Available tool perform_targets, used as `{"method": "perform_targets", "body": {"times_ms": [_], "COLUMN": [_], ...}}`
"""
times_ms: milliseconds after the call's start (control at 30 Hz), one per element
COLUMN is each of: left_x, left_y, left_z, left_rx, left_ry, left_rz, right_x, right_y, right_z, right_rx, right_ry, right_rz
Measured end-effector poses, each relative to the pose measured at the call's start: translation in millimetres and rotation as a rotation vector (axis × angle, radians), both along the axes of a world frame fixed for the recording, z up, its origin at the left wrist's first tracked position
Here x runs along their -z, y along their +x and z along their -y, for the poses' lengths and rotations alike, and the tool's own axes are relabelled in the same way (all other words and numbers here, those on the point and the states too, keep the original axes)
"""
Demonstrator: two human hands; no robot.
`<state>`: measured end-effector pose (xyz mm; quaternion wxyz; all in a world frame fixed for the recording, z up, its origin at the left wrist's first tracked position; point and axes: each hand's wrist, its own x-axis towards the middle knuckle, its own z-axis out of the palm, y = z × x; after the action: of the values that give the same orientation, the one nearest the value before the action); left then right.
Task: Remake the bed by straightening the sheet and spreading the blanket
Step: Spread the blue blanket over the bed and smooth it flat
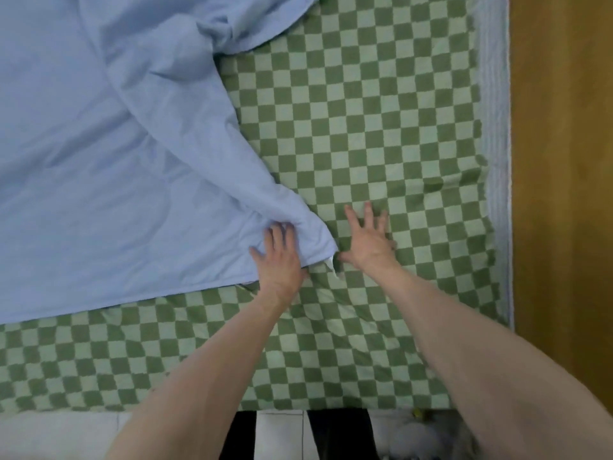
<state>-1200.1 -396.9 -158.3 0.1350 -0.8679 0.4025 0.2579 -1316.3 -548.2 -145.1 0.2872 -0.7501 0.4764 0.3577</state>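
Note:
A green checkered sheet [381,121] covers the bed. A light blue blanket [99,161] lies rumpled over the left part, with folds running toward its near right corner [318,240]. My left hand [280,257] rests on that corner, fingers curled into the blue cloth. My right hand [368,237] lies flat on the checkered sheet just right of the corner, fingers spread, holding nothing. The sheet shows wrinkles near both wrists.
A white mattress edge [497,161] runs down the bed's right side, with a wooden floor [564,161] beyond it. At the bottom, pale floor tiles [282,436] and my dark trouser legs [338,436] show below the bed's near edge.

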Motion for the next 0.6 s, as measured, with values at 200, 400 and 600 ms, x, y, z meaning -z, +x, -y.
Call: {"method": "perform_targets", "body": {"times_ms": [200, 400, 600], "left_x": [-33.0, -137.0, -116.5], "left_y": [2.3, -45.9, -47.7], "left_z": [-17.5, -150.5, -255.8], "left_rx": [-0.245, -0.059, 0.21], "left_ry": [-0.586, -0.875, -0.502], "left_rz": [-0.142, -0.228, -0.339], "right_x": [36.5, 16.9, 7.2], "right_y": [1.4, 8.5, 14.2], "right_z": [4.4, 18.0, 23.3], "right_rx": [-0.041, -0.038, -0.048], "right_ry": [-0.001, 0.069, 0.097], "right_rz": [-0.069, -0.132, -0.142]}}
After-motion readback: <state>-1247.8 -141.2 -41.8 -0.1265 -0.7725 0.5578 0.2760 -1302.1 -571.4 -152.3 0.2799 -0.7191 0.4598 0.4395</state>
